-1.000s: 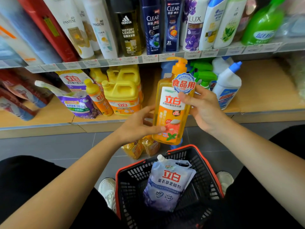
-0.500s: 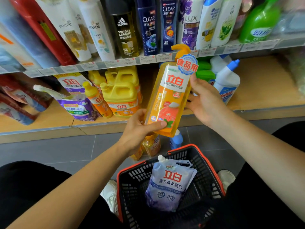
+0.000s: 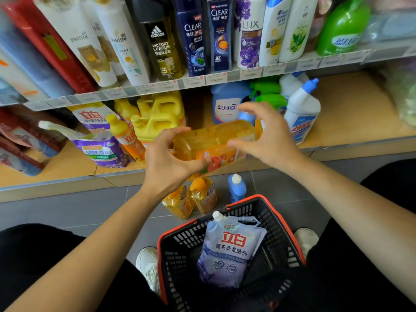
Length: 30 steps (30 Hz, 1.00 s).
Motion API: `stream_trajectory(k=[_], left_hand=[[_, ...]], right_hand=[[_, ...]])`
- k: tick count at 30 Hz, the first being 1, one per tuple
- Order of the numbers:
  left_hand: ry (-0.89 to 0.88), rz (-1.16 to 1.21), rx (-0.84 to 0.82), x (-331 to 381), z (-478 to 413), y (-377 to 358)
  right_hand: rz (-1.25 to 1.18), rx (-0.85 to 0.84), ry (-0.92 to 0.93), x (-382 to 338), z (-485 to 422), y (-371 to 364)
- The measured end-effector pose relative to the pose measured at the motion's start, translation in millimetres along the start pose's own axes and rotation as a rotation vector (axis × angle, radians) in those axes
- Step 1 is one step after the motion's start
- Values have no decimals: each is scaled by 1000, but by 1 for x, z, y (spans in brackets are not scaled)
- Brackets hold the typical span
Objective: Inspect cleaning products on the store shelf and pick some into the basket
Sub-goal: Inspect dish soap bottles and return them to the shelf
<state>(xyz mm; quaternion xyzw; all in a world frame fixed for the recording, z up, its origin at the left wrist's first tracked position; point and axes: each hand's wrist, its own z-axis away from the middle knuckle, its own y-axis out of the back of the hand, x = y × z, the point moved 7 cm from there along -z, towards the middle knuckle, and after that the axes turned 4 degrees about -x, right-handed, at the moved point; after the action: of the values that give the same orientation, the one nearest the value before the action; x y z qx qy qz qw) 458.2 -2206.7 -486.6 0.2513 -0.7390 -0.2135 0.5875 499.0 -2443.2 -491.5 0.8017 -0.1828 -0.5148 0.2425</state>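
An orange dish soap bottle point(image 3: 213, 140) lies on its side in mid-air at the middle of the view, base toward 9 o'clock and pump end toward 3 o'clock, with its label facing down and forward. The left hand point(image 3: 171, 161) grips the base end, fingers curled over the top and thumb pressed beneath. The right hand point(image 3: 265, 136) arches over the pump end with its thumb against the bottle's side. It is blurred, so I cannot tell whether its spread fingers close on the bottle or only hover over it.

At 6 o'clock from the bottle, on the grey floor between the person's knees, stands a black basket point(image 3: 180, 255) with a red rim. Inside it a pale lavender refill pouch point(image 3: 231, 251) leans, spout up. Just beyond the basket, at its 12 o'clock, two orange bottles point(image 3: 189, 199) and a small blue bottle point(image 3: 236, 188) stand on the floor.

On the lower shelf point(image 3: 360, 122), yellow jugs point(image 3: 159, 118) sit at 10 o'clock from the held bottle, a purple pouch point(image 3: 101, 149) at 9 o'clock and a white bottle with a blue cap point(image 3: 301, 111) at 2 o'clock. Shampoo bottles point(image 3: 193, 41) line the upper shelf at 12 o'clock
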Motion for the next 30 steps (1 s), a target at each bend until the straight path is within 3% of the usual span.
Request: stream_trajectory(k=[2, 4, 6, 12, 18, 30], left_hand=[[-76, -41, -53, 12, 3, -4], [-180, -107, -130, 23, 8, -11], [-243, -120, -203, 29, 13, -17], [-284, -51, -267, 35, 10, -16], [-128, 342, -306, 29, -6, -6], [-149, 386, -350, 26, -7, -1]], right_hand=[[59, -355, 74, -5, 5, -30], [103, -525, 107, -3, 13, -48], [-30, -617, 58, 1, 19, -57], [-267, -535, 18, -1, 26, -57], [-424, -465, -21, -3, 24, -56], [-512, -430, -61, -3, 26, -63]])
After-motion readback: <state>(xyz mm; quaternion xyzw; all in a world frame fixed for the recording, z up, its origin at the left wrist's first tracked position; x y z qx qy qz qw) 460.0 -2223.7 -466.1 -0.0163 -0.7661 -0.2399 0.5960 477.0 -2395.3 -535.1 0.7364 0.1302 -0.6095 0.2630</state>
